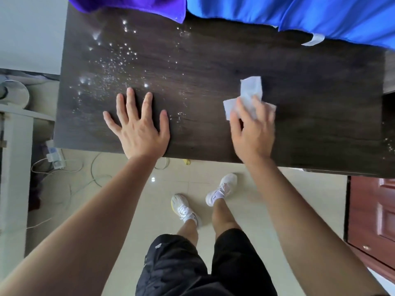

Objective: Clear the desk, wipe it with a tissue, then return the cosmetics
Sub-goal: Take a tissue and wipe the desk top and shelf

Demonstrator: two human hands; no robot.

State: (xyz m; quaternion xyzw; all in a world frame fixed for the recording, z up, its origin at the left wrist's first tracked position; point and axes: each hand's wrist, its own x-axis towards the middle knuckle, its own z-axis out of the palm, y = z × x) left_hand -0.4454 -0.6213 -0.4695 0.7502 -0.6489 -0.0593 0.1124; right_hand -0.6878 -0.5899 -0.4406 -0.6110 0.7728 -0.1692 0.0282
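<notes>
1. The surface (pixel 213 60) is a dark wood-grain top that fills the upper half of the view.
2. The left grip (pixel 141 129) lies palm-down on the surface near its front edge, left of its middle. The fingers are straight and spread wide, and it holds nothing.
3. The right grip (pixel 253 129) is on the surface right of its middle, also near the front edge, well apart from the left one.
4. The white tissue (pixel 250 90) lies on the surface under the right grip. One crumpled flap sticks out past the fingertips and another beside the thumb.
5. The right grip's fingers lie over the tissue and press it down. They are blurred, so I cannot tell whether they curl round it or rest flat.
6. White specks and droplets (pixel 111 65) are scattered over the left part of the surface, beyond the left grip's fingertips. A few more sit at the far right edge.
7. A purple cloth (pixel 136 4) hangs over the back edge of the surface on the left.
8. A blue cloth (pixel 299 11) with a white tag (pixel 313 40) covers the back edge on the right.
9. Below the front edge of the surface is a pale tiled floor (pixel 277 199), with the person's white shoes (pixel 181 206) and black shorts (pixel 192 263).
10. A power strip (pixel 54 154) and loose cables (pixel 64 189) lie on the floor by the surface's front left corner.
11. A reddish door (pixel 374 210) stands below the surface's right end.
</notes>
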